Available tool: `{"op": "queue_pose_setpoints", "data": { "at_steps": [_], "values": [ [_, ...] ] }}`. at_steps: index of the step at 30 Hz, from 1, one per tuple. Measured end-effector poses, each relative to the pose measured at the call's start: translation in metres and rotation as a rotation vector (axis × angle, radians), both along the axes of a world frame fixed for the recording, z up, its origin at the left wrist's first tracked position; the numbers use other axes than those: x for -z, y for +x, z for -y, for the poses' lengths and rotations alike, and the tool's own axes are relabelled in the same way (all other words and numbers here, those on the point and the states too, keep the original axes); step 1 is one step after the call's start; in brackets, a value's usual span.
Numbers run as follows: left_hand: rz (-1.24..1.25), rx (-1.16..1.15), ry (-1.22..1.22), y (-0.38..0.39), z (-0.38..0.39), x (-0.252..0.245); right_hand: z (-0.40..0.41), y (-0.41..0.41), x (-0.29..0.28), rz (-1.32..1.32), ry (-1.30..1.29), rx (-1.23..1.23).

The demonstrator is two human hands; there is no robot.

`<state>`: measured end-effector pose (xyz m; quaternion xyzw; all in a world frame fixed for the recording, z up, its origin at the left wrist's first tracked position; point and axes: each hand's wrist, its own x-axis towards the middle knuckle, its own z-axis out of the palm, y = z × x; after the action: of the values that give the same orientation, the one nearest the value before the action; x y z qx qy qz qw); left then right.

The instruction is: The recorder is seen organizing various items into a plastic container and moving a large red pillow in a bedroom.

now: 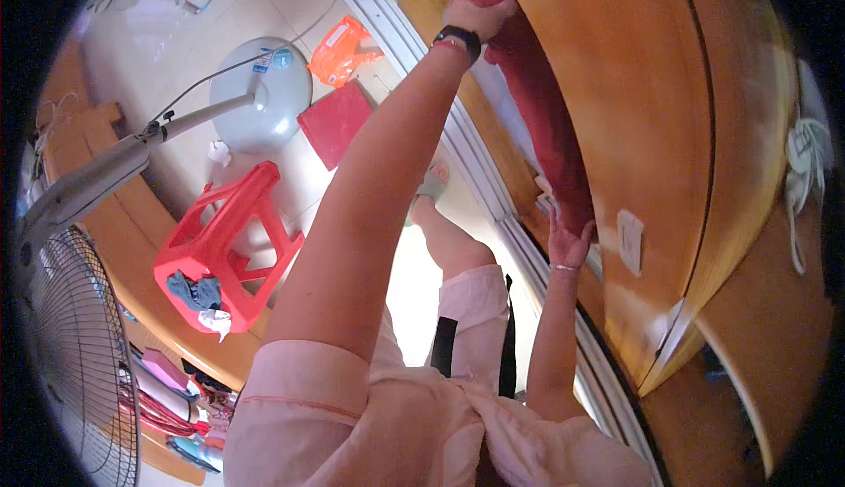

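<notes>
A long piece of red fabric (544, 110) runs down along the edge of a curved-looking wooden panel (634, 124). At its upper end my left hand (480, 17), with a dark wristband below it, presses against the cloth; its fingers are partly hidden. Lower down, my right hand (569, 239) touches the fabric's lower end from beneath, its fingers raised against the cloth. Whether either hand grips the fabric or only supports it is unclear. A pale shelf or wall shows behind the cloth.
Metal sliding-door tracks (462, 137) cross beside the cabinet. On the floor are a red plastic stool (231, 242) bearing dark and white cloths, a red square item (338, 124) and an orange plastic bag (338, 51). A fan (79, 355) and its round base (264, 97) stand left.
</notes>
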<state>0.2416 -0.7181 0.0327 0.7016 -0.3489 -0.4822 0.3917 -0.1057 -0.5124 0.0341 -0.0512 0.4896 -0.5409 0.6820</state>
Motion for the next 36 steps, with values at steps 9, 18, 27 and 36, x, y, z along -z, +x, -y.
{"op": "queue_pose_setpoints", "data": {
  "at_steps": [9,18,27,36],
  "values": [
    [-0.401,-0.244,0.144,0.022,-0.111,0.027,-0.092,-0.015,0.012,-0.492,0.271,-0.385],
    [0.242,0.476,0.299,-0.004,-0.545,0.105,-0.285,0.048,0.016,-1.144,0.544,-1.353],
    [-0.385,-0.408,0.638,-0.007,-0.567,0.069,-0.244,0.079,0.014,-1.06,0.317,-1.551],
    [-0.209,-0.376,0.517,-0.05,-0.562,0.073,-0.211,0.021,0.121,-1.263,0.093,-1.592]
  ]
}}
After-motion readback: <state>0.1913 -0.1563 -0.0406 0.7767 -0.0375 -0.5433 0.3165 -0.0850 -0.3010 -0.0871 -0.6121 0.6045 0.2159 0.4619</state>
